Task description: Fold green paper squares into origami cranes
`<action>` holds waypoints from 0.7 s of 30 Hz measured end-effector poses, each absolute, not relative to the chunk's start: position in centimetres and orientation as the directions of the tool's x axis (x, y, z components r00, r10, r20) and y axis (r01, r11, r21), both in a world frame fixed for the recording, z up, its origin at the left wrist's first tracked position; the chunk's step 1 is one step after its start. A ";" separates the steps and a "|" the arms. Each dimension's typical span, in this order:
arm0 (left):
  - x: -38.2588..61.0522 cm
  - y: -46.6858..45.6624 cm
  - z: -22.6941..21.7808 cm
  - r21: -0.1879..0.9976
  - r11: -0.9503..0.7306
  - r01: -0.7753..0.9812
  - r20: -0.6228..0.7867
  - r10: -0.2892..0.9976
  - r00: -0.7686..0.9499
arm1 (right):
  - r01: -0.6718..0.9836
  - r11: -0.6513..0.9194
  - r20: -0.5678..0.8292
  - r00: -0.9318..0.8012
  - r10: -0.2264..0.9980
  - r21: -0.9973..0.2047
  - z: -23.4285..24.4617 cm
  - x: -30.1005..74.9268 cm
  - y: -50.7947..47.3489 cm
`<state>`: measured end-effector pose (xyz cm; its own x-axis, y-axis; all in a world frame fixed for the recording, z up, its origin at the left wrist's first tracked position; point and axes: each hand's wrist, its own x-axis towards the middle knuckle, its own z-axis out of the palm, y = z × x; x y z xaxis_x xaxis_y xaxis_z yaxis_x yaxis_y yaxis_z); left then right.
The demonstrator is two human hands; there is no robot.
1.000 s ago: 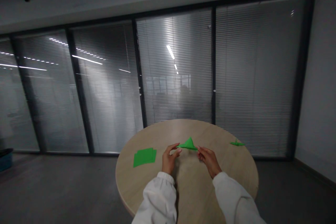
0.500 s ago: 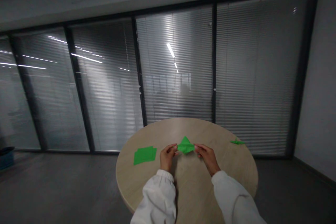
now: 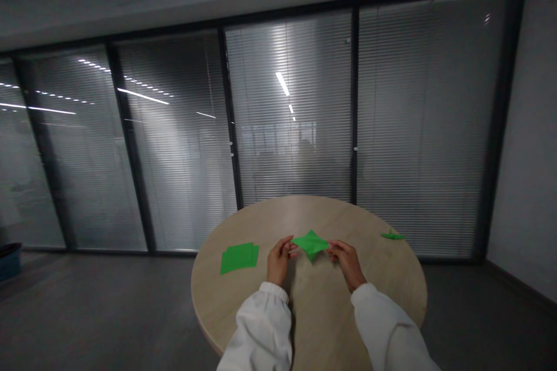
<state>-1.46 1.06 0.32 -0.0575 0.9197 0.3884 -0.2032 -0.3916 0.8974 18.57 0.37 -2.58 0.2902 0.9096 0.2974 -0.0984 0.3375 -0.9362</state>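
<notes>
Pinching one folded green paper (image 3: 310, 243) by opposite corners, the left hand (image 3: 278, 262) and the right hand (image 3: 347, 262) hold it above one round desk (image 3: 324, 316). At least two green sheets (image 3: 238, 258) overlap on the left, exact count hard to tell; one slim green piece (image 3: 393, 236) lies near the right edge.

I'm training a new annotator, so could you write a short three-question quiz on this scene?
1. True or false: the left hand and right hand hold the folded green paper between them.
2. Fill in: the flat green sheets lie nearer the ____ hand.
3. Where is the small green piece? A) on the sheets B) at the table's right-hand rim C) on the floor

Key: 1 true; 2 left; 3 B
</notes>
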 end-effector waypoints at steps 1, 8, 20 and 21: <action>-1.4 0.9 0.5 0.890 -0.410 -0.199 0.408 0.911 -0.051 | -0.121 0.327 0.278 0.306 0.910 -0.937 -2.7 18.6 0.5; -1.4 -0.1 1.7 0.858 -0.510 -0.056 0.513 0.857 0.057 | -0.311 0.288 0.206 0.272 0.940 -0.906 -2.2 18.4 0.3; -1.8 0.0 1.8 0.881 -0.470 -0.052 0.463 0.880 -0.103 | -0.198 0.382 0.346 0.194 0.918 -0.903 -1.3 18.1 -0.9; -1.8 0.0 1.8 0.882 -0.468 -0.060 0.459 0.881 -0.113 | -0.180 0.398 0.363 0.197 0.911 -0.900 -1.2 18.0 -1.0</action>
<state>-1.82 0.04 1.83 -0.1133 0.8810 0.4594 -0.0598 -0.4675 0.8819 18.03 -1.00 -1.18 0.1971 0.9106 0.3632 -0.1804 0.3978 -0.8996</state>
